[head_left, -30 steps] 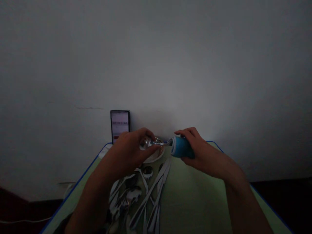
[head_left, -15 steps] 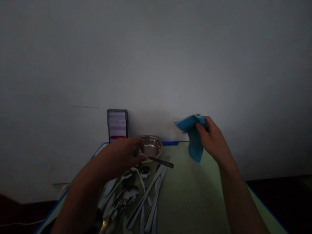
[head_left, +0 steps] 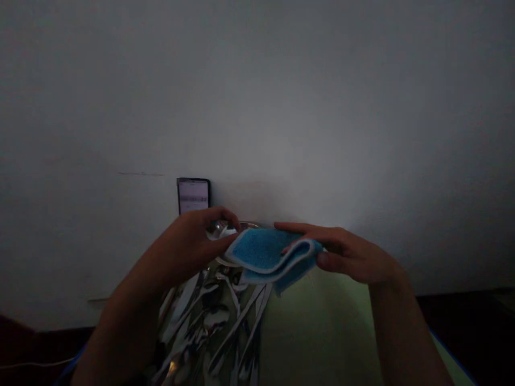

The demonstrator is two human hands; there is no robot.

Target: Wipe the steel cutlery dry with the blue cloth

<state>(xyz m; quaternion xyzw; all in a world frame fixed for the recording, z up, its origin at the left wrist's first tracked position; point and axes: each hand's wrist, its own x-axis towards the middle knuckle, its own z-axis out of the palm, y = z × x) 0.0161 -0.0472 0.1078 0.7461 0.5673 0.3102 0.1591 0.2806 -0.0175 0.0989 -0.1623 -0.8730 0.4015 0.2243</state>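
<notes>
My left hand (head_left: 192,247) is closed in a pinch on a metal spoon (head_left: 218,229) by its bowl end, held above the table. The spoon's handle runs under a folded blue cloth (head_left: 269,256) and is hidden there. My right hand (head_left: 346,253) grips the cloth, fingers stretched over its top and thumb below. Both hands hover over the far end of a pale green table (head_left: 322,332). A small steel bowl (head_left: 230,261) sits behind the cloth, mostly hidden.
Several spoons and other cutlery (head_left: 219,327) lie in a heap on the table's left half. A phone (head_left: 193,195) with a lit screen leans against the white wall. The scene is dim.
My right hand brought the blue cloth down from the upper right and folded it over the spoon's handle. My left hand raised the spoon slightly toward the cloth.
</notes>
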